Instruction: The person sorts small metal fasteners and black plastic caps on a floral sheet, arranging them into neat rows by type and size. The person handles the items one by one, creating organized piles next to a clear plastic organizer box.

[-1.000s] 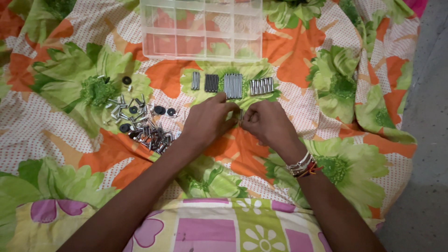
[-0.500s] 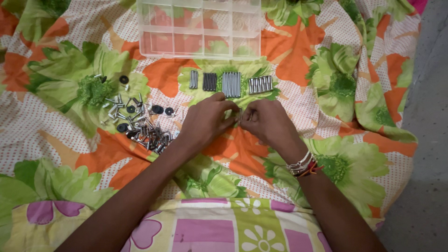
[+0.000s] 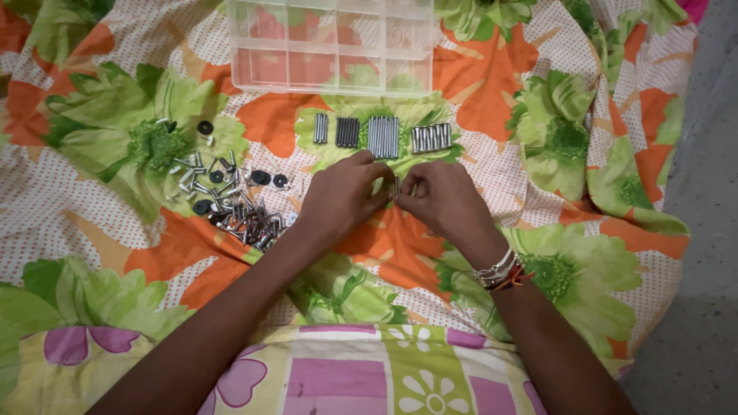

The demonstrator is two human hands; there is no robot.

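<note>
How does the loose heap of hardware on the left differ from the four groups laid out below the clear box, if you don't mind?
The heap is jumbled, its pieces pointing every way; the four groups lie in neat parallel rows. The heap mixes silver pieces with black round ones; each group holds one kind, one dark, three silver. The heap lies left of the hands, the groups just beyond them. Both rest on the flowered cloth.

cloth (image 3: 584,115): orange-green floral, dotted | screws (image 3: 231,204): silver, perhaps some black | organiser box (image 3: 334,46): clear

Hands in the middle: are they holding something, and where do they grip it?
Both the left hand and right hand pinch a small metal bolt, upright between their fingertips; the exact grip points are hidden.
</note>
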